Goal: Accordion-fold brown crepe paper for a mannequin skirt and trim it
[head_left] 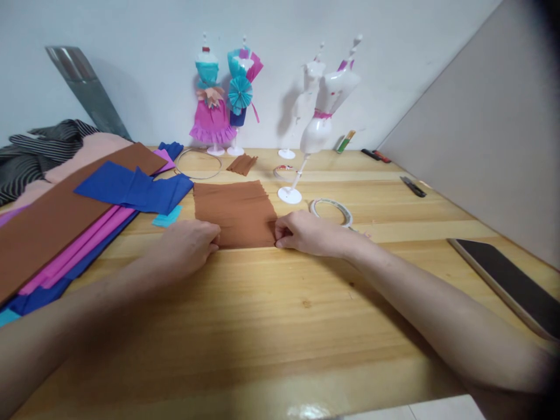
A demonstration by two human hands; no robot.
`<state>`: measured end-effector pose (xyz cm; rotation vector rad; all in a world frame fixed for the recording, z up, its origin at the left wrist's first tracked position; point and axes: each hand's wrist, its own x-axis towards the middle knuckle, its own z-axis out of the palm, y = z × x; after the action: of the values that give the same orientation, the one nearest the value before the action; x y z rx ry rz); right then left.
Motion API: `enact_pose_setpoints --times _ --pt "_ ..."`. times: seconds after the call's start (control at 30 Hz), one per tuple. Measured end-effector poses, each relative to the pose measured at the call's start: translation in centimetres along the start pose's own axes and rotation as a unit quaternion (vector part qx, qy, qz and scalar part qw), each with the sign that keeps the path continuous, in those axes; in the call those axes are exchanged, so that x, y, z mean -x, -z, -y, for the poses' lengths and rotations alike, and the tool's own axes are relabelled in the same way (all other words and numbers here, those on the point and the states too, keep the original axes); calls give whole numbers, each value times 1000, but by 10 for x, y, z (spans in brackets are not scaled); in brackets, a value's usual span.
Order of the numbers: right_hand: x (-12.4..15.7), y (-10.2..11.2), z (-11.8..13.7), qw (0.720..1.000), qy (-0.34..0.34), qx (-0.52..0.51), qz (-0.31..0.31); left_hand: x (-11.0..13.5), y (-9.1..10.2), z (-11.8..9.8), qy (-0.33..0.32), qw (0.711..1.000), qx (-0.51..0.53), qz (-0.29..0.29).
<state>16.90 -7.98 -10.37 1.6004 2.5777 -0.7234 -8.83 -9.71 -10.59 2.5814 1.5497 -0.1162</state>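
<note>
Pinching the near edge of a brown crepe paper piece (pixel 236 211), both hands work low on a wooden table (pixel 271 315). The left hand (pixel 188 245) sits at the piece's near left corner, fingers curled in and closed on the paper's edge. The right hand (pixel 306 233) sits at the near right corner, thumb and fingertips pressed together on the paper there. The piece itself lies flat on the table, between the two hands, its far edge slightly ragged.

Just right of the piece, beyond the right hand, lies a tape roll (pixel 331 210). Off its far right corner stands a bare white mannequin (pixel 326 111), tilted on its round base, with a second bare mannequin (pixel 308 93) behind it. Straight beyond the piece rests a small folded brown strip (pixel 242 164), and farther back, against the wall, stand two dressed mannequins (pixel 211 105) in pink and teal paper. Beyond its far left corner lies a wire ring (pixel 198 163). Touching the piece's left side is blue crepe paper (pixel 135 189), with a teal scrap (pixel 166 218) just beside it. Farther left lie a long brown sheet (pixel 56 216) and pink sheets (pixel 83 248). Well to the right of the piece lie a dark-screened tablet (pixel 511 286) and a black cutter (pixel 412 186).
</note>
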Motion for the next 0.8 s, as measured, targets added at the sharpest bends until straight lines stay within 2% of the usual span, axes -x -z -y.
enact_pose_setpoints --times 0.13,0.27,0.4,0.53,0.8 --pt "2 0 0 999 20 44 -1 7 1 -10 -28 996 -82 -28" --pt "7 2 6 994 32 103 -5 10 2 -17 -44 992 -114 -44" --pt "8 2 6 986 93 135 -34 9 4 -19 -51 992 -110 -29" --pt "5 3 1 982 155 105 -29 9 5 -17 -62 995 -81 -3" --pt "5 6 -2 987 136 87 -19 9 7 -17 -91 991 -93 9"
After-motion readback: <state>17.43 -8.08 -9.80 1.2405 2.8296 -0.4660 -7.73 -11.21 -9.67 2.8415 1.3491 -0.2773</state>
